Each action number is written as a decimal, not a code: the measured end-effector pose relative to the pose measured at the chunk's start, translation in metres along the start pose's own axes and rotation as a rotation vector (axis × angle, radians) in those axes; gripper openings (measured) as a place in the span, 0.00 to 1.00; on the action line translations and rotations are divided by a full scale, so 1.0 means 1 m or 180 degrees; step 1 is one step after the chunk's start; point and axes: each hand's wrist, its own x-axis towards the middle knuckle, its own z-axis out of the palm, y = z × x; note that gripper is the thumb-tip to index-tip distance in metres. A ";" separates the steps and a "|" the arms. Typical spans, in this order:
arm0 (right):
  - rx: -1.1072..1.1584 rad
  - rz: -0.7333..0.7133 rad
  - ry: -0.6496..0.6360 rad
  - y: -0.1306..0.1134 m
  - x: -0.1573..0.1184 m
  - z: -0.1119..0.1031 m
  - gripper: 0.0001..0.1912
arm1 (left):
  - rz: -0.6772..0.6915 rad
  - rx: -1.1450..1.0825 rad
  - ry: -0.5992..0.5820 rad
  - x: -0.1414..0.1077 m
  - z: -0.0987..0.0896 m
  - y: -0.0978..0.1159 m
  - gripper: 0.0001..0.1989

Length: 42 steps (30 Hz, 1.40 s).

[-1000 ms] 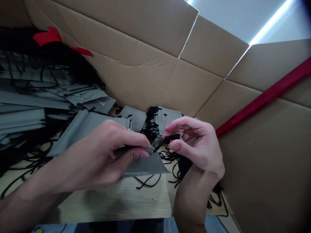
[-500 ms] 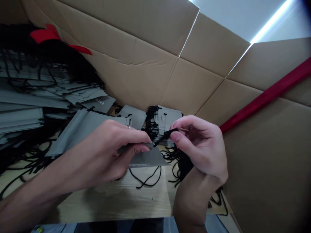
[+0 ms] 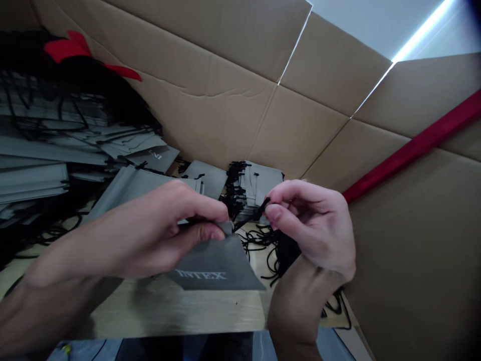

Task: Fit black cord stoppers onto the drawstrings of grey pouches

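Swung down since the earlier frame, the grey pouch [image 3: 214, 260] shows its logo, left hand [image 3: 150, 235] pinching its mouth while right hand [image 3: 311, 225] fingers grip the black cord [image 3: 251, 215], drawing it taut; next comes a steady pull.

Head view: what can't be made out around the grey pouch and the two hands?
- Grey pouch: top edge hidden under the left hand.
- Black cord: far end hidden inside the right hand's pinch.
- Pile of grey pouches: cut off by the left edge, too dark to count.
- Loose cords on the table: tangled, partly behind the right wrist.
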 end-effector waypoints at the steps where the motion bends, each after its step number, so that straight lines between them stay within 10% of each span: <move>1: -0.0061 -0.0051 0.0014 0.000 0.000 0.000 0.05 | -0.0111 -0.0116 -0.0118 0.003 0.002 0.001 0.09; 7: -0.0405 -0.0213 -0.0009 -0.002 0.001 0.010 0.04 | -0.0307 -0.1628 0.0697 0.021 0.028 0.007 0.09; 14: -0.0495 -0.0255 -0.0029 -0.004 -0.001 0.011 0.05 | -0.0067 -0.1729 0.1310 0.020 0.044 0.005 0.08; 30: -0.0136 -0.0059 0.0009 -0.004 -0.003 0.013 0.04 | -0.0286 -0.2246 0.1117 0.022 0.040 0.005 0.11; 42: -0.1512 -0.0915 0.0561 -0.009 -0.007 0.038 0.09 | -0.0525 -0.2028 0.1355 0.023 0.041 0.005 0.10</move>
